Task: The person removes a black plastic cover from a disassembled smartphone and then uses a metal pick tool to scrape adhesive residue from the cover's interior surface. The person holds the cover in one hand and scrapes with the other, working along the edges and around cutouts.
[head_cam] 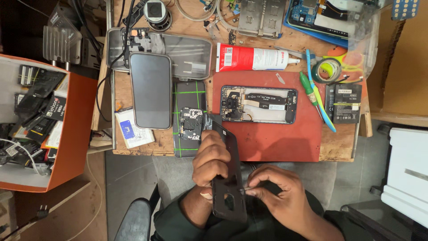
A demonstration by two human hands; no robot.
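My left hand grips a black phone back cover, held lengthwise over my lap below the table's front edge. My right hand pinches thin metal tweezers whose tip touches the cover's inner side near its lower end. An opened phone with its circuit boards showing lies on a red work mat just beyond my hands. A dark plastic inner frame part rests on a black phone with green tape to the left of the mat.
On the wooden table lie a large phone face down, a white battery, a black battery, a red-and-white glue tube, a green screwdriver, a tape roll. An orange box of parts stands left.
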